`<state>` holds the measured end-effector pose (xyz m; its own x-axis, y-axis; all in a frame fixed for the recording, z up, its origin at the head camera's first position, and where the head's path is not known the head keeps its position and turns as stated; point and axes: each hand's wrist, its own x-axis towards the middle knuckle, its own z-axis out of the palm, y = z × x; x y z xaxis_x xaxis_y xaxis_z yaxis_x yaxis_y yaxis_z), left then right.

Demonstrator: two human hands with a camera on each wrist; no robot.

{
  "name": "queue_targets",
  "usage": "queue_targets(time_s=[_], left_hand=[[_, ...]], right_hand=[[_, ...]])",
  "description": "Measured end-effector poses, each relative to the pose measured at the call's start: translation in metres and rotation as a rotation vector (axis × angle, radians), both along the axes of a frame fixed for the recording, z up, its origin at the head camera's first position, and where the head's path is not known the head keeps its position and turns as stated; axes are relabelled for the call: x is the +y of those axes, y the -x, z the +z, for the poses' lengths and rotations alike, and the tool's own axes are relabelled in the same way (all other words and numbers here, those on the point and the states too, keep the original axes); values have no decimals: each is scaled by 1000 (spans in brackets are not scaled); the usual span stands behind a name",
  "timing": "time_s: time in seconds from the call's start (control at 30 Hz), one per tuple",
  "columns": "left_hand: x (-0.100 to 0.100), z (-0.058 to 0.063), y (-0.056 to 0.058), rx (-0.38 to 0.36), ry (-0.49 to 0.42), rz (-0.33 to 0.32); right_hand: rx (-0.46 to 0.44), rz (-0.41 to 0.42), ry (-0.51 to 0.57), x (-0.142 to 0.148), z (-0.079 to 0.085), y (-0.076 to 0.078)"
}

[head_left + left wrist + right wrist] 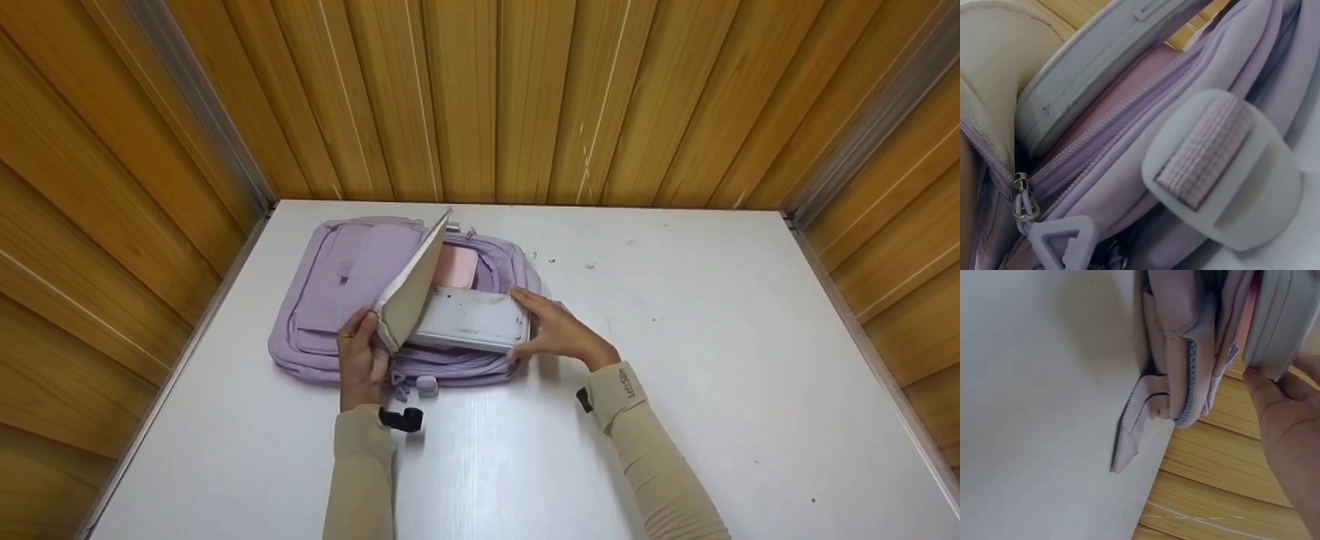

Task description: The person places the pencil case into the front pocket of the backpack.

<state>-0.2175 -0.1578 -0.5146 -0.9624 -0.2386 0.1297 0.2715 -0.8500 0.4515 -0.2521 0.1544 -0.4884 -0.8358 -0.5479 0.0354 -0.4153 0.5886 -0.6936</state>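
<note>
A lilac backpack [360, 255] lies on the table, its zipped front panel folded up so the cream lining [414, 289] shows. My left hand [364, 364] pinches the lower edge of that panel between thumb and fingers. With thumb and fingers at opposite corners, my right hand [559, 330] grips the right end of a flat pale grey case [472, 319]. The case's left end sits inside the bag's opening, partly hidden by the panel. Behind it a pink item [455, 267] lies in the bag. In the left wrist view the case [1078, 73] rests beside the open zipper [1112, 115].
A zipper pull with a triangular tag [1064, 242] and a pale strap buckle [1224, 169] hang at the bag's near side. A webbing strap end [1131, 430] lies on the white table [675, 375]. Wood-patterned walls [525, 97] stand around the table's back and sides.
</note>
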Motion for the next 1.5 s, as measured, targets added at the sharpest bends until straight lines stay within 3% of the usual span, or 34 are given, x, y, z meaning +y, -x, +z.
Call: queue_targets(time_s=[0.1,0.33,0.57,0.77,1.07,1.27,1.5], left_hand=[[0,0,0,-12,12,1],[0,1,2,4,-15,-2],[0,-1,1,7,-2,-10],[-1,-3,1,10,-42,-20],[3,-2,2,-18,-59,23],[3,-2,2,-23,-64,29],[2,-2,2,-27,-63,25]], right_hand=[[-41,-55,38,5,-4,-3],[-205,-128,244,13,-13,-8],[-163,-124,297,11,-18,-8],[-180,-131,308,9,-20,-7],[-139,-122,271,7,-19,-2],[-174,-125,287,2,-18,0],[-139,-173,209,-6,-17,-1]])
